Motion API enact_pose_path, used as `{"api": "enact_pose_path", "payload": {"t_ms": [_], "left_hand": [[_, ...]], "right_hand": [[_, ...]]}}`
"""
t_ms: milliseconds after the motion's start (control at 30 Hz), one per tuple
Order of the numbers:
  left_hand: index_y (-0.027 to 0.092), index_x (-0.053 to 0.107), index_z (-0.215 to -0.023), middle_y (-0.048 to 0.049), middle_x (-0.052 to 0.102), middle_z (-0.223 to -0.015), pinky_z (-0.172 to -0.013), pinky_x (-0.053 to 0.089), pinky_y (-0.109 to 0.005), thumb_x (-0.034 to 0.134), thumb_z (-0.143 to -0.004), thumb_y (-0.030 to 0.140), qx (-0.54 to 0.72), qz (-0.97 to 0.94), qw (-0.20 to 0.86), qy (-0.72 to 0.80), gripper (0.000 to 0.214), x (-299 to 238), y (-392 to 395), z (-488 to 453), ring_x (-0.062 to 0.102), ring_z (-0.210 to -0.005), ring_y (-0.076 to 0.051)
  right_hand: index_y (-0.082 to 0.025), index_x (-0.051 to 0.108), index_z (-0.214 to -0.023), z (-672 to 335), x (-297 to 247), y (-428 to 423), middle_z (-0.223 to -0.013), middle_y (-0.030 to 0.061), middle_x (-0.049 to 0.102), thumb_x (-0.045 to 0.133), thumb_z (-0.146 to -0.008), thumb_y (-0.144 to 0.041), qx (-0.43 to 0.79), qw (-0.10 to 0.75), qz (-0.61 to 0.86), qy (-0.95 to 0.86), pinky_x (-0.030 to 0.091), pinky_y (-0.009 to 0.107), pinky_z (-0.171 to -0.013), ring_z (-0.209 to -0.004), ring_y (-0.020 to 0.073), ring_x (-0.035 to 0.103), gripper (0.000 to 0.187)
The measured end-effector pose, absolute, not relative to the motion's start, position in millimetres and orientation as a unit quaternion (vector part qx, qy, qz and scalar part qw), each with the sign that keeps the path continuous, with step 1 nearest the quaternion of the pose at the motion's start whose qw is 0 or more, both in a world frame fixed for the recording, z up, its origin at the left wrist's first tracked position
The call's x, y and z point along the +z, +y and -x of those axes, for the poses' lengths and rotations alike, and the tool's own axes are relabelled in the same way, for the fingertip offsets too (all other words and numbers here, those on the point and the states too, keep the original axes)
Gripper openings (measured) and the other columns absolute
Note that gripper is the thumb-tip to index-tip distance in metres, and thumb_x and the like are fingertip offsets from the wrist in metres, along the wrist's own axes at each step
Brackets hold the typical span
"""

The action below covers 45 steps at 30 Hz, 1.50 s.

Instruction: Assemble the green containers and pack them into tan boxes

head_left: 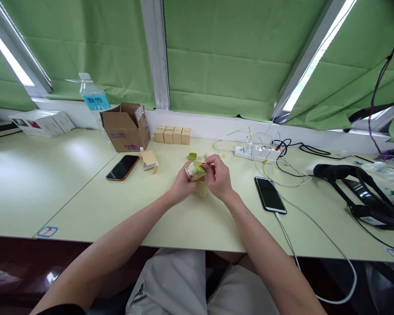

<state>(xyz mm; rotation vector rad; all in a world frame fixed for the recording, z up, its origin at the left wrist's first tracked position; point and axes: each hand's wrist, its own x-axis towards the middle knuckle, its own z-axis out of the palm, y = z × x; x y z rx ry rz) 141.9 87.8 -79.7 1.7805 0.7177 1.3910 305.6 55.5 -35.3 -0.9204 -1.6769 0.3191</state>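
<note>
Both my hands meet over the middle of the pale green table. My left hand is closed around a small clear case with a green insert. My right hand is closed too, its fingertips pinching at the same case from the right. Under the hands stands a small tan box, partly hidden. A small green piece lies just beyond the hands.
An open cardboard box, a water bottle, a row of small tan boxes and a loose tan box stand at the back. A phone lies left, another phone on a cable right, near a power strip and a black headset.
</note>
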Motion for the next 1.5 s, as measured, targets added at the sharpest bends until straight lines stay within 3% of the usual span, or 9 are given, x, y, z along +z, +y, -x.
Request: {"api": "enact_pose_path", "payload": {"t_ms": [167, 267, 400, 600, 1167, 1367, 1500], "left_hand": [[0.022, 0.074, -0.109, -0.0097, 0.073, -0.114, -0.08, 0.058, -0.034, 0.066, -0.091, 0.02, 0.522, -0.743, 0.315, 0.277, 0.02, -72, 97, -133, 0.069, -0.104, -0.024], [0.023, 0.075, -0.122, -0.0119, 0.073, -0.123, -0.087, 0.062, -0.037, 0.06, -0.097, 0.022, 0.517, -0.748, 0.324, 0.259, 0.029, -76, 105, -129, 0.071, -0.107, -0.023], [0.023, 0.071, -0.136, -0.0132, 0.07, -0.134, -0.098, 0.063, -0.039, 0.058, -0.098, 0.018, 0.501, -0.758, 0.339, 0.243, 0.04, -83, 109, -126, 0.073, -0.116, -0.023], [0.026, 0.066, -0.146, -0.0126, 0.065, -0.138, -0.095, 0.063, -0.035, 0.052, -0.094, 0.008, 0.47, -0.784, 0.323, 0.247, 0.056, -76, 102, -122, 0.072, -0.117, -0.021], [0.026, 0.067, -0.145, -0.0112, 0.066, -0.135, -0.092, 0.061, -0.035, 0.052, -0.098, 0.012, 0.465, -0.798, 0.286, 0.257, 0.051, -67, 96, -122, 0.069, -0.113, -0.02], [0.027, 0.066, -0.148, -0.0122, 0.067, -0.134, -0.094, 0.062, -0.038, 0.053, -0.101, 0.016, 0.451, -0.805, 0.282, 0.263, 0.05, -68, 94, -125, 0.069, -0.116, -0.022], [0.027, 0.067, -0.147, -0.0124, 0.067, -0.137, -0.095, 0.061, -0.039, 0.054, -0.1, 0.016, 0.454, -0.802, 0.284, 0.265, 0.05, -69, 95, -123, 0.069, -0.118, -0.023]], "right_hand": [[-0.029, 0.057, -0.095, -319, -38, 56, -0.099, 0.0028, 0.066, 0.052, -0.11, -0.059, 0.139, 0.559, 0.402, -0.712, 0.053, 0.034, -0.062, -0.068, 0.0175, 0.063, 0.034], [-0.028, 0.059, -0.092, -331, -36, 56, -0.098, 0.0029, 0.063, 0.053, -0.111, -0.059, 0.135, 0.564, 0.399, -0.71, 0.052, 0.032, -0.056, -0.068, 0.0168, 0.063, 0.036], [-0.026, 0.066, -0.091, -341, -34, 54, -0.096, 0.0041, 0.063, 0.059, -0.11, -0.044, 0.074, 0.545, 0.395, -0.736, 0.051, 0.03, -0.056, -0.072, 0.0168, 0.063, 0.027], [-0.025, 0.077, -0.091, -347, -37, 55, -0.091, 0.0032, 0.061, 0.069, -0.102, -0.025, 0.013, 0.5, 0.416, -0.759, 0.044, 0.03, -0.057, -0.068, 0.0149, 0.056, 0.014], [-0.028, 0.085, -0.083, -333, -35, 54, -0.096, 0.0048, 0.061, 0.082, -0.091, -0.024, 0.095, 0.402, 0.532, -0.739, 0.043, 0.035, -0.069, -0.094, 0.0234, 0.059, 0.009], [-0.027, 0.082, -0.076, -323, -34, 48, -0.103, 0.0084, 0.062, 0.076, -0.09, -0.019, 0.091, 0.331, 0.561, -0.753, 0.044, 0.035, -0.069, -0.108, 0.029, 0.057, 0.017], [-0.027, 0.083, -0.084, -328, -33, 47, -0.104, 0.0079, 0.062, 0.071, -0.093, -0.023, 0.1, 0.369, 0.549, -0.744, 0.047, 0.036, -0.068, -0.104, 0.0275, 0.061, 0.015]]}}
